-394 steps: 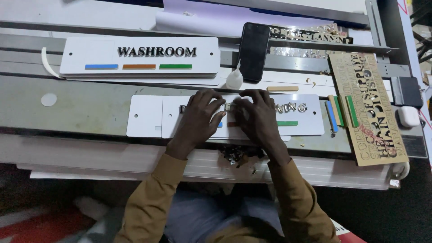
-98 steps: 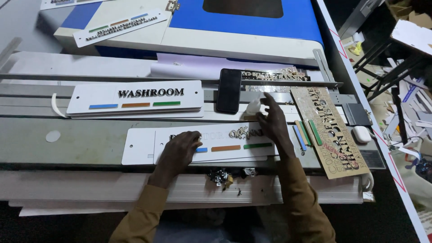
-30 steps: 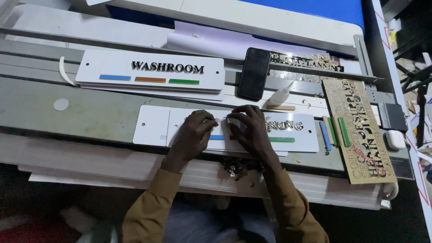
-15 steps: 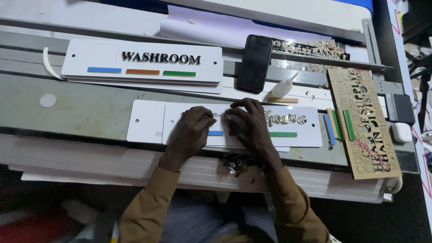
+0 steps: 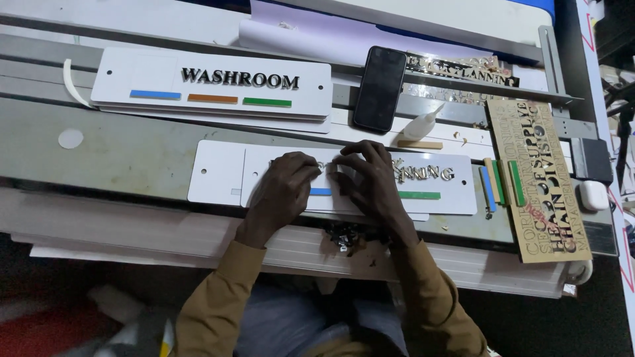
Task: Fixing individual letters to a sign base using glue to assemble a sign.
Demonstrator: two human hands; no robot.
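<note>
Two hands are pressed onto a long white rectangular sign plate (image 5: pixel 221 173) lying near the bench edge. Left hand (image 5: pixel 284 188) and right hand (image 5: pixel 370 182) are laid flat-curled, fingertips meeting mid-plate; whether anything is pinched cannot be told. Metallic letters (image 5: pixel 423 173) are seen right of the right hand; a black phone (image 5: pixel 379 88) lies farther away.

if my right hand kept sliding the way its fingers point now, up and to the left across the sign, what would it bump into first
Most likely the left hand. The right hand rests on the white sign plate, its fingers aimed up-left, and the left fingertips lie almost against them over the lettering. Whether they already touch cannot be told.
</note>
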